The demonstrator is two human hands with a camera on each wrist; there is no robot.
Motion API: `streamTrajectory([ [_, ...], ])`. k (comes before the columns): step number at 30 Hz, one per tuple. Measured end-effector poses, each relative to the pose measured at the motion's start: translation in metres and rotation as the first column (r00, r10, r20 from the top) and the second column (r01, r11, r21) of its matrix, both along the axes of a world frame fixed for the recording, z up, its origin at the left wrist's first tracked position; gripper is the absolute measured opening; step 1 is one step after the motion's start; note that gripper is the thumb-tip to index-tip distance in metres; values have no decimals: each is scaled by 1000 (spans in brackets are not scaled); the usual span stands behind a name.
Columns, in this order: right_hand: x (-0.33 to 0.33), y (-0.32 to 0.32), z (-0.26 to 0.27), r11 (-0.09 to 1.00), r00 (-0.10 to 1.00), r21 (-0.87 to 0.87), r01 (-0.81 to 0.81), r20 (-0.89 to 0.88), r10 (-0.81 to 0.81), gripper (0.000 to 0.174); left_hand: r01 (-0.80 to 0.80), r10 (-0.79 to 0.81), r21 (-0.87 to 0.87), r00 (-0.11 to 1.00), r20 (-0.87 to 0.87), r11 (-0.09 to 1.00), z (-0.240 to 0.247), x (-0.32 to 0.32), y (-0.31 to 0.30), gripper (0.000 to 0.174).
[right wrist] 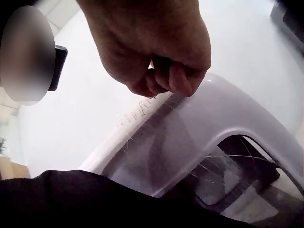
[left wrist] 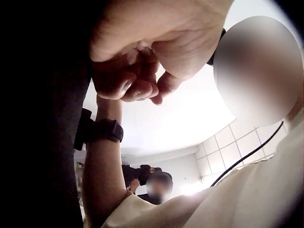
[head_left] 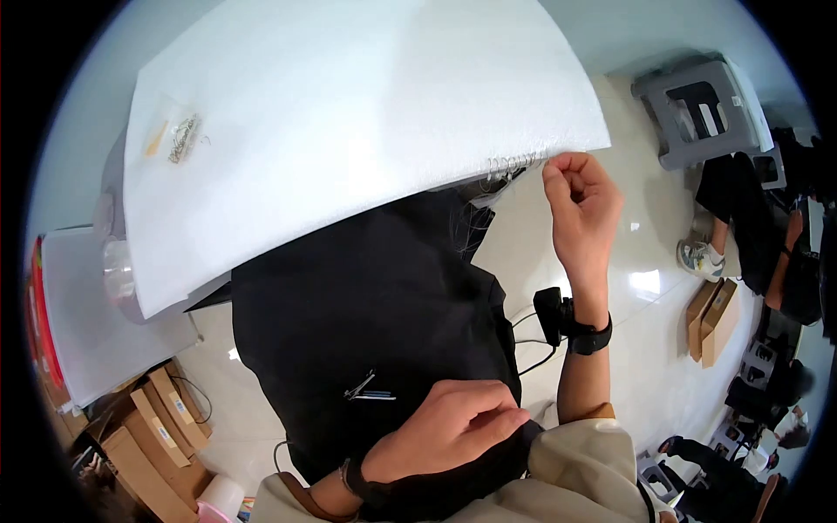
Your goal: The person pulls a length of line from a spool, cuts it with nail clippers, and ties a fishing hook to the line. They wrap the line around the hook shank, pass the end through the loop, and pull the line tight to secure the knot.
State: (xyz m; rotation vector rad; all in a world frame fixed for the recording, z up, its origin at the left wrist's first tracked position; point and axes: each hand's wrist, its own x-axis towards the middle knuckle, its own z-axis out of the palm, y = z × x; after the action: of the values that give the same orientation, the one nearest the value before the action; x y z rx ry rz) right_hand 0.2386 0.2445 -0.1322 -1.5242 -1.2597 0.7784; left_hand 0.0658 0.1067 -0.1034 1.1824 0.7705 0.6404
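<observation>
At the right end of the white foam-covered tabletop edge (head_left: pixel 384 196), my right hand (head_left: pixel 586 196) pinches with thumb and forefinger beside a row of small fish hooks (head_left: pixel 506 163). The fingertips hide most of the pinched thing. Thin clear lines (head_left: pixel 466 227) hang from the hooks over the black cloth on my lap. In the right wrist view the hooks (right wrist: pixel 137 111) run along the edge up to the curled fingers. My left hand (head_left: pixel 453 427) lies over the lap, fingers loosely curled, with nothing visible in it. Close by rests a small metal nail clipper (head_left: pixel 362 383).
A clear packet of hooks (head_left: pixel 183 138) lies at the tabletop's far left. Black cloth (head_left: pixel 366 305) covers my lap. Cardboard boxes (head_left: pixel 157 427) stand at lower left. A grey stool (head_left: pixel 706 113) and seated people are to the right, and a cable (head_left: pixel 540 359) runs from the right wrist.
</observation>
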Motion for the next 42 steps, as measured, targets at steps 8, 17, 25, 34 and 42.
streamTrajectory([
  [8,10,-14,5,991,985,-104,82,-143,-96,15,-43,42,22,998,37,999,-2,-1,-3,27],
  [17,-5,-25,13,990,996,-139,-15,82,27,16,-38,37,37,999,23,999,0,-4,-5,27],
  [25,32,-54,-22,956,993,-283,-81,-108,52,17,-57,54,62,998,38,996,-1,-9,-11,28],
  [34,37,-87,-58,932,950,-301,-202,-293,112,22,-79,74,56,994,80,995,-2,-14,-15,28],
  [42,33,-92,-85,870,962,-412,-272,-150,229,23,-96,90,76,992,83,992,-2,-16,-19,27],
])
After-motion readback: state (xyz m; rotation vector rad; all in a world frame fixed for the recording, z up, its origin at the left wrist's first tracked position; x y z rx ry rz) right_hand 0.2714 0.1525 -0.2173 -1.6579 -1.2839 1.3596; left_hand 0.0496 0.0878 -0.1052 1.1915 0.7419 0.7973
